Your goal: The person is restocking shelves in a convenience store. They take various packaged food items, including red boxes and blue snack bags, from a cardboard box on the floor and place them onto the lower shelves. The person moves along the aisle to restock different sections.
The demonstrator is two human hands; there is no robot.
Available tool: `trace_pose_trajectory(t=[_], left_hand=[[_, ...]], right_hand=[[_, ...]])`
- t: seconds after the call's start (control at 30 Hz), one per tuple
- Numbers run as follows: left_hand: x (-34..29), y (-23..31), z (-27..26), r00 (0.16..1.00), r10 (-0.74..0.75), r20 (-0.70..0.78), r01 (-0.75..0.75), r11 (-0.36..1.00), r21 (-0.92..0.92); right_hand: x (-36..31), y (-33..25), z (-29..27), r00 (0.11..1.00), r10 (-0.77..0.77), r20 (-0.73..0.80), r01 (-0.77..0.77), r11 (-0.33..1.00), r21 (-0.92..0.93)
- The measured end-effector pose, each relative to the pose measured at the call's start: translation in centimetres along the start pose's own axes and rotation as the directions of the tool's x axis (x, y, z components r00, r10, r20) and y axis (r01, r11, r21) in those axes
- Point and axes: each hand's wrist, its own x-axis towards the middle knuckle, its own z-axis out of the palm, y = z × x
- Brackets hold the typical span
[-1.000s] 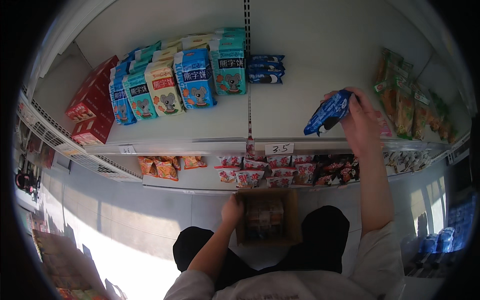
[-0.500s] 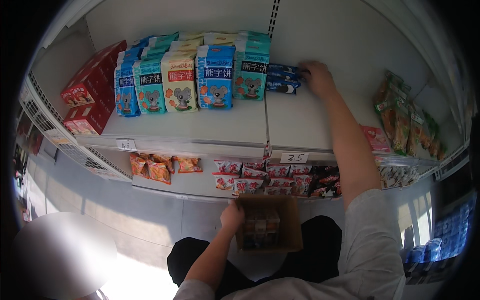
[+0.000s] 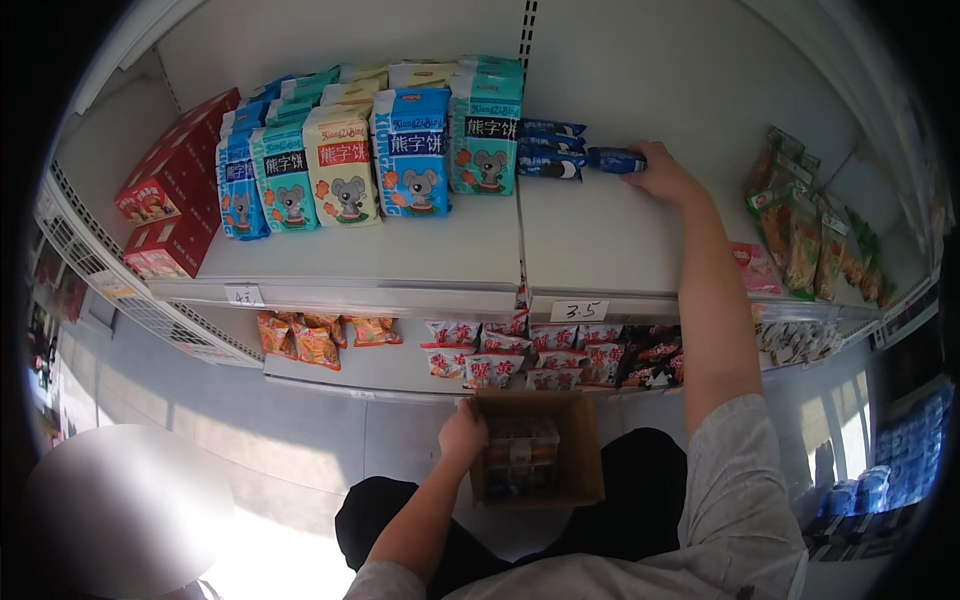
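My right hand reaches over the upper shelf, its fingers closed on the right end of a small blue cookie packet. Just left of that packet lies a stack of several similar blue cookie packets, beside a row of standing biscuit bags in blue, teal and cream. Down by my knees, my left hand grips the left edge of an open cardboard box. Inside the box sit clear-wrapped packages whose contents are hard to make out.
Red boxes are stacked at the shelf's left end. Long clear snack packs and a pink packet lie at its right. Small orange bags and white-and-red bags fill the lower shelf. A blurred pale round shape stands lower left.
My right hand has moved slightly right, bringing one blue cookie packet away from the stack. My left hand stays on the box. The view has shifted a little, moving the shelf goods leftward.
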Motion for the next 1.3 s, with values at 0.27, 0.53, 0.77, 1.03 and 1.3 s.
trace_pose_trajectory(t=[0.27, 0.53, 0.77, 1.03, 1.3], left_hand=[[-0.9, 0.1, -0.4, 1.0, 0.013, -0.002, -0.013, 1.0, 0.016], [-1.2, -0.2, 0.2, 0.999, 0.041, -0.014, -0.04, 0.999, 0.007], [-1.4, -0.8, 0.5, 0.996, 0.069, -0.06, -0.069, 0.998, 0.002], [-1.2, 0.3, -0.1, 0.998, 0.063, -0.011, -0.063, 0.998, -0.003], [-0.5, -0.6, -0.2, 0.999, 0.009, 0.033, -0.007, 0.999, -0.049]], right_hand=[[0.7, 0.4, 0.4, 0.975, 0.161, -0.154, -0.061, 0.857, 0.512], [3.3, 1.8, 3.1, 0.932, 0.077, -0.354, 0.001, 0.977, 0.215], [4.6, -0.3, 3.2, 0.899, -0.035, -0.437, 0.085, 0.992, 0.095], [-4.8, -9.3, -5.7, 0.399, -0.225, -0.889, 0.555, 0.831, 0.038], [-28.8, -17.7, 8.6, 0.371, -0.871, -0.321, 0.921, 0.3, 0.249]])
